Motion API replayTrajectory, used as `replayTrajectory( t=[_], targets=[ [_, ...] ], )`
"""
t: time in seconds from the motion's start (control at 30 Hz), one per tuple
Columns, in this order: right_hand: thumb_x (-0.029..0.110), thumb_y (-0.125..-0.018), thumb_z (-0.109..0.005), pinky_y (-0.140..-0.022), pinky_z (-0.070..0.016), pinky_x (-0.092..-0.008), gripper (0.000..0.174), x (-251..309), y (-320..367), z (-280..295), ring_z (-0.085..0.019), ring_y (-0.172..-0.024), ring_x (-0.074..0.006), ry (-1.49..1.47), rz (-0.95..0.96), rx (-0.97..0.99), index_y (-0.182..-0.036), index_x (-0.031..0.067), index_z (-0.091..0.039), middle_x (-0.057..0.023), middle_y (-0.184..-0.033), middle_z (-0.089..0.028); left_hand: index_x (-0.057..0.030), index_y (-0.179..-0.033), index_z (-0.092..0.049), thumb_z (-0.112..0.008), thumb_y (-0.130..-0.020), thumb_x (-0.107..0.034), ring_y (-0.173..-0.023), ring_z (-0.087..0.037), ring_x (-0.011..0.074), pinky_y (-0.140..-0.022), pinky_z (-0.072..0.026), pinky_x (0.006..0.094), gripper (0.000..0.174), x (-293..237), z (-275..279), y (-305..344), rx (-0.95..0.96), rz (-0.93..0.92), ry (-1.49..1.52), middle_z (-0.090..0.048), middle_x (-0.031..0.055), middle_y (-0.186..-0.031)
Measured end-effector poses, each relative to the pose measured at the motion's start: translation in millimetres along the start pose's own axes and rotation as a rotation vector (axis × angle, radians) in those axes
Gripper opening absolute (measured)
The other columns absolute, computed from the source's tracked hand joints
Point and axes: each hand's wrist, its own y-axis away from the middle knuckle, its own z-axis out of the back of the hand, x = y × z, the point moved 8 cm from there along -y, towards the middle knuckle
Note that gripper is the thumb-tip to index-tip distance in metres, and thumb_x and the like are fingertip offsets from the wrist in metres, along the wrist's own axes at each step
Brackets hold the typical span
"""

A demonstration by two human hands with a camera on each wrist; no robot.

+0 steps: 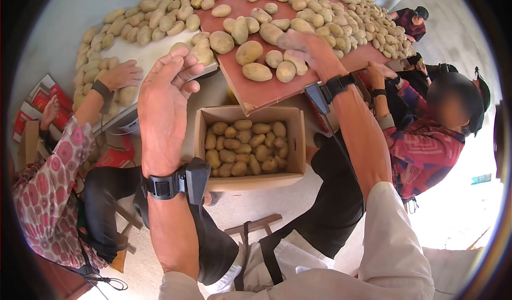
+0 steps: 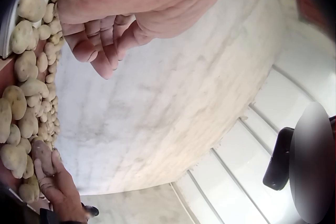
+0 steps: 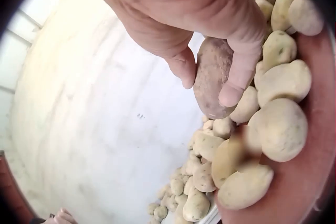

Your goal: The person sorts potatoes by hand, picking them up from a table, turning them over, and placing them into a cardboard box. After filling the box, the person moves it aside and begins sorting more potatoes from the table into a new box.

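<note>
In the right wrist view, my right hand (image 3: 194, 19) grips a brownish potato (image 3: 212, 77) between thumb and fingers, above other potatoes (image 3: 278, 129) on the red board (image 3: 294, 192). The head view places this right hand (image 1: 317, 60) over the board's right part. My left hand (image 1: 164, 108) is raised near the corner between the white surface and the board, palm turned inward. Its fingers are loosely bent and hold nothing, as the left wrist view of the hand (image 2: 126, 8) shows. Below, between the hands, stands a cardboard box (image 1: 250, 184) with many potatoes (image 1: 242, 148) inside.
A long potato heap (image 1: 346, 22) runs along the wall. At left, another person's hand (image 1: 121, 76) rests among potatoes by the white surface (image 1: 152, 54). A person in a patterned shirt (image 1: 426, 140) sits close on the right. A wooden stool part (image 1: 256, 224) lies below the box.
</note>
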Motion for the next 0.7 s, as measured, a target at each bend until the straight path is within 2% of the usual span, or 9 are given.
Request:
replayTrajectory(
  t=[0.07,0.17,0.23,0.27,0.33,0.53,0.6,0.63,0.7],
  targets=[
    [0.02,-0.096,-0.067,-0.096,-0.0544,-0.0373,0.045,-0.3,-23.8,-12.2,-0.061,-0.117,-0.0223,-0.004,0.032,-0.021,-0.132,-0.0028,-0.056,-0.0105,-0.128,-0.062,0.0018,-0.119,-0.06,-0.057,-0.099,-0.016,-0.096,-0.062,0.016,-0.078,-0.0466,0.029,0.027,-1.5,-1.1,1.3,-0.003,-0.006,-0.001,-0.065,0.0063,-0.104],
    [0.02,-0.095,-0.067,-0.088,-0.0563,-0.0354,0.04,-6.9,-47.9,-6.7,-0.062,-0.112,-0.0212,0.207,-0.067,-0.268,-0.127,-0.0026,-0.061,-0.011,-0.124,-0.064,0.0021,-0.119,-0.06,-0.057,-0.099,-0.016,-0.096,-0.062,0.0161,-0.078,-0.0466,0.0289,0.027,-3.3,-0.8,2.8,-0.01,-0.011,-0.008,-0.065,0.0062,-0.104],
    [0.02,-0.094,-0.067,-0.08,-0.0571,-0.034,0.035,-13.8,-67.2,2.7,-0.062,-0.106,-0.019,0.845,-0.137,-0.264,-0.121,-0.0018,-0.066,-0.0102,-0.119,-0.065,0.0023,-0.12,-0.06,-0.057,-0.099,-0.017,-0.096,-0.062,0.0162,-0.078,-0.0464,0.0288,0.028,-4.8,1.0,2.0,-0.017,-0.014,-0.016,-0.065,0.0063,-0.104],
    [0.02,-0.094,-0.067,-0.08,-0.0571,-0.034,0.035,-29.0,-85.3,21.5,-0.062,-0.106,-0.019,0.845,-0.138,-0.259,-0.121,-0.0018,-0.066,-0.0102,-0.119,-0.065,0.0024,-0.12,-0.06,-0.057,-0.099,-0.017,-0.097,-0.062,0.0164,-0.078,-0.0463,0.0291,0.029,-5.7,2.2,1.7,-0.017,-0.02,-0.026,-0.065,0.0065,-0.105],
    [0.02,-0.094,-0.064,-0.076,-0.0561,-0.0324,0.031,-45.4,-114.4,39.2,-0.063,-0.099,-0.017,1.148,0.238,-0.067,-0.117,-0.0014,-0.068,-0.0092,-0.114,-0.067,0.0025,-0.12,-0.06,-0.056,-0.1,-0.018,-0.098,-0.062,0.0167,-0.079,-0.0461,0.0293,0.03,-6.4,5.4,0.8,-0.02,-0.017,-0.036,-0.065,0.0067,-0.105],
    [0.019,-0.097,-0.057,-0.074,-0.0525,-0.0285,0.032,1.5,-1.1,10.5,-0.067,-0.095,-0.0158,0.512,0.286,-0.105,-0.119,-0.0022,-0.067,-0.0068,-0.106,-0.07,0.0025,-0.12,-0.061,-0.054,-0.1,-0.019,-0.101,-0.062,0.0186,-0.082,-0.0453,0.0308,0.03,-3.3,17.7,-4.8,-0.049,-0.022,-0.079,-0.065,0.0076,-0.106],
    [0.017,-0.097,-0.057,-0.071,-0.0513,-0.0272,0.03,7.3,27.2,-3.2,-0.068,-0.095,-0.0154,0.522,0.201,-0.153,-0.119,-0.002,-0.066,-0.0071,-0.105,-0.071,0.0026,-0.117,-0.062,-0.054,-0.1,-0.019,-0.103,-0.063,0.0192,-0.083,-0.0451,0.0306,0.029,-8.9,14.3,-7.3,0.023,-0.075,-0.026,-0.065,0.0084,-0.108],
    [0.015,-0.097,-0.056,-0.069,-0.05,-0.026,0.029,5.3,38.3,-5.2,-0.069,-0.095,-0.015,0.54,0.16,-0.209,-0.118,-0.0019,-0.066,-0.0073,-0.104,-0.071,0.0063,-0.13,-0.055,-0.059,-0.1,-0.02,-0.109,-0.061,0.019,-0.085,-0.0455,0.0292,0.041,-8.4,16.1,-7.9,0.067,-0.066,-0.007,-0.063,0.0077,-0.114],
    [0.015,-0.095,-0.059,-0.066,-0.0502,-0.026,0.028,-12.9,62.9,-3.8,-0.07,-0.089,-0.0152,0.54,0.145,-0.212,-0.116,-0.0001,-0.068,-0.0077,-0.102,-0.072,0.0043,-0.124,-0.055,-0.057,-0.099,-0.017,-0.1,-0.061,0.0191,-0.081,-0.0461,0.0294,0.033,-10.7,18.0,-11.3,0.012,-0.032,0.008,-0.063,0.0082,-0.106]
  ],
)
